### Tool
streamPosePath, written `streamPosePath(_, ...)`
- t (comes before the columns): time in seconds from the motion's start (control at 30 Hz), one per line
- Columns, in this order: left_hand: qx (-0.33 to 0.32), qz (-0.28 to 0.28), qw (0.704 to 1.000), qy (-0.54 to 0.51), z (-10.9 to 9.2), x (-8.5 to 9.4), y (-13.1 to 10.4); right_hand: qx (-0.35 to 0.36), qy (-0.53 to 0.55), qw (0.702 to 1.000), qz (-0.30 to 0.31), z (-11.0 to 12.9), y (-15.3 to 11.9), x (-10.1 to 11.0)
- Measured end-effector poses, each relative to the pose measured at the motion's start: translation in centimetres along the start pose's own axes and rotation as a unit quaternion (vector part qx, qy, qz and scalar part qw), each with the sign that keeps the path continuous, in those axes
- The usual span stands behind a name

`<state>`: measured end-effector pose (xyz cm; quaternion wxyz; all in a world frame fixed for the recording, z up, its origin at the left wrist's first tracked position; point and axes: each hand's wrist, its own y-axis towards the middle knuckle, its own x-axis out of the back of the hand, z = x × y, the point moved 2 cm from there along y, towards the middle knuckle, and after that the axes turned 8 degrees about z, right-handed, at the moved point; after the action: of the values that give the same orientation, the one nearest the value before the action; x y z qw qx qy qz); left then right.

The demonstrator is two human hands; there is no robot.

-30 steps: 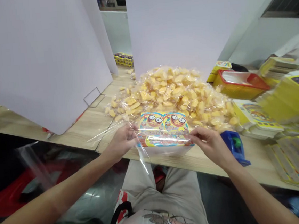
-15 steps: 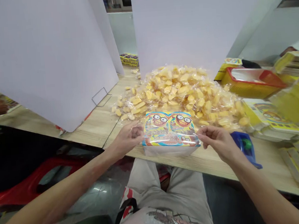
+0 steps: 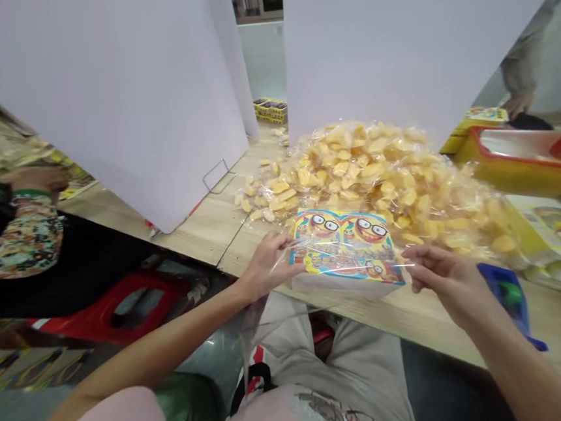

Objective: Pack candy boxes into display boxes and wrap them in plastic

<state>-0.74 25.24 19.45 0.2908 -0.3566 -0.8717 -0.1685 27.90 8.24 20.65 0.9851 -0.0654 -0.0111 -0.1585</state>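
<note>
A small display box (image 3: 344, 239) with cartoon faces in glasses on its blue and yellow top sits at the table's front edge. Clear plastic film (image 3: 352, 268) stretches across it, shining in streaks. My left hand (image 3: 271, 264) is closed at the box's left side, pinching the film, and some of the film hangs below that hand. At the right side my right hand (image 3: 446, 278) pinches the film's other end between thumb and fingers. Behind the box rises a heap of yellow pieces in clear wrappers (image 3: 370, 170).
A blue tape dispenser (image 3: 511, 298) with a green core lies right of my right hand. Flat printed cartons (image 3: 552, 232) and a red-and-yellow bin (image 3: 526, 156) stand beyond. White partitions (image 3: 153, 103) rise behind. Co-workers' arms (image 3: 30, 219) show at left and far right.
My view has swung left, so the box and heap sit further right in the picture. The box is turned slightly, and more film shows trailing below my left hand.
</note>
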Motion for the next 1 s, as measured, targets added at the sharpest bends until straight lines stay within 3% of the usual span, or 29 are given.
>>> streamPosePath(0.13, -0.022, -0.024, 0.999, 0.014, 0.5, -0.9, -0.3, 0.024, 0.011, 0.999, -0.018, -0.3, -0.3, 0.0)
streamPosePath(0.47, 0.003, -0.043, 0.999, -0.021, -2.0, -1.3, 0.0, 0.053, 0.044, 0.997, -0.039, -0.9, -0.4, -0.4)
streamPosePath(0.73, -0.036, -0.026, 0.999, -0.023, -2.0, -1.2, -0.3, 0.066, 0.0, 0.996, -0.061, -1.2, -0.5, 0.3)
streamPosePath(1.0, -0.046, 0.011, 0.994, -0.102, -3.7, 0.1, 0.1, 0.094, -0.058, 0.993, -0.051, 0.2, -1.1, 0.8)
